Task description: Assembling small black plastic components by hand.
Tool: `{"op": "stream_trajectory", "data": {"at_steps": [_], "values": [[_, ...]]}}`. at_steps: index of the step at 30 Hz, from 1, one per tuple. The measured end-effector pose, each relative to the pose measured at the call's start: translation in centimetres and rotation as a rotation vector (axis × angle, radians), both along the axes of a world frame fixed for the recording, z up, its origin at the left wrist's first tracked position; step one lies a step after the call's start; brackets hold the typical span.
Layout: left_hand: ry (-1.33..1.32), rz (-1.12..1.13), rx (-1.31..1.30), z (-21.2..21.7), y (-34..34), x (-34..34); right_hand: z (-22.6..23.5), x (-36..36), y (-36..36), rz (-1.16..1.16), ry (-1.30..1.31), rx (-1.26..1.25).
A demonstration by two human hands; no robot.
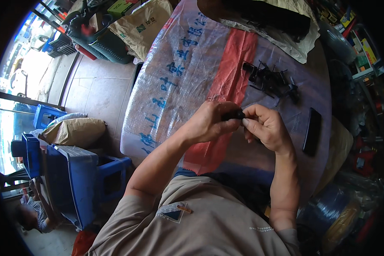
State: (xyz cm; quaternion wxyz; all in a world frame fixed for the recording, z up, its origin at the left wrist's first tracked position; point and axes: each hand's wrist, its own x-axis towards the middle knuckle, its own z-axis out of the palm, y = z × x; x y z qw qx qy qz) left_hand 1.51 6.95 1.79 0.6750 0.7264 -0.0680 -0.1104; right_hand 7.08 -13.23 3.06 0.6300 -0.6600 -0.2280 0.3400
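Over the table, my left hand [213,121] is closed around a small black part [233,114], whose rounded end shows between thumb and fingers. My right hand [264,127] meets it from the right, thumb and forefinger pinched at that end. The fingers hide most of the part, so its exact kind cannot be made out. Beyond my hands, a loose pile of black plastic-looking pieces [271,81] lies on the woven plastic sheet [179,55] covering the table. The sheet has a red stripe and blue writing.
A black phone [312,131] lies at the table's right edge. Dark material on brown paper [301,47] covers the far side. Leftward are a blue bin [79,183], a blue stool [115,170], a filled sack [74,131] and another person [36,209]. Crowded shelves [365,64] stand right.
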Motion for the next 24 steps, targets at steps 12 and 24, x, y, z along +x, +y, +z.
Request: {"op": "stream_trajectory", "data": {"at_steps": [12, 24], "values": [[-0.283, -0.182, 0.062, 0.2, 1.0, 0.2, 0.6, -0.9, -0.2, -0.044, -0.086, -0.048], [-0.438, -0.085, 0.170, 1.0, 1.6, 1.0, 1.6, -0.1, 0.7, -0.025, -0.121, -0.023]]}}
